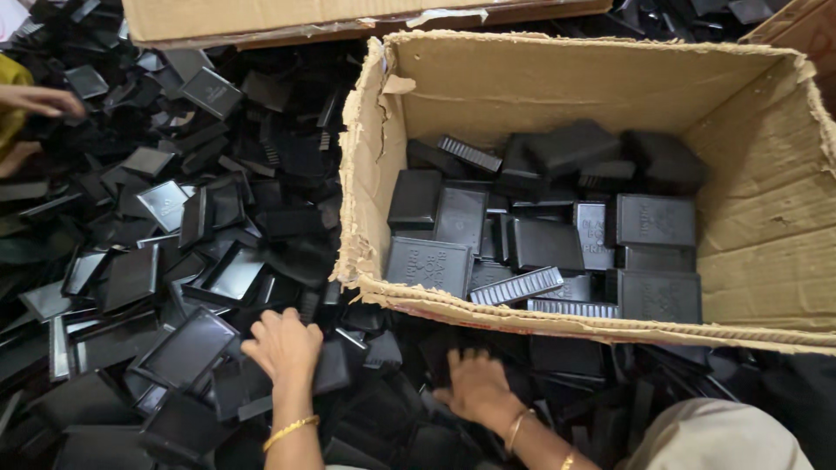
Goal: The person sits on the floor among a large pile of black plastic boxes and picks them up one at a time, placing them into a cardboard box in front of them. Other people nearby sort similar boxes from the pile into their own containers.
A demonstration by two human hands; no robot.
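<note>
Person's left hand lies palm-down on the heap of black plastic box parts, fingers curled over a flat black tray piece at the near edge of the pile; looks like a loose grip on it, though the fingertips are hidden so I can't be sure it's actually held. Gold bangle on that wrist. Right hand also palm-down, fingers spread and pressed into dark pieces just below the carton's near wall; can't tell whether it has hold of anything, too dark there. Two thin gold bangles on the right wrist.

Cardboard carton sits open, right of centre, its near rim torn and ragged. Inside: closed black rectangular boxes lying flat, some stacked, some tilted, plus a couple of ribbed black strips resting on top near the front wall. Carton is partly filled, back wall bare.

Left of the carton the loose heap spreads wide: shallow black trays, lids and flat inserts, overlapping at all angles, several glossy ones facing up. More pieces run under and in front of the carton, around both hands.

Second cardboard box at the top edge, only its side showing. Another person's hand reaches in at far left, well apart from the wearer's hands.
</note>
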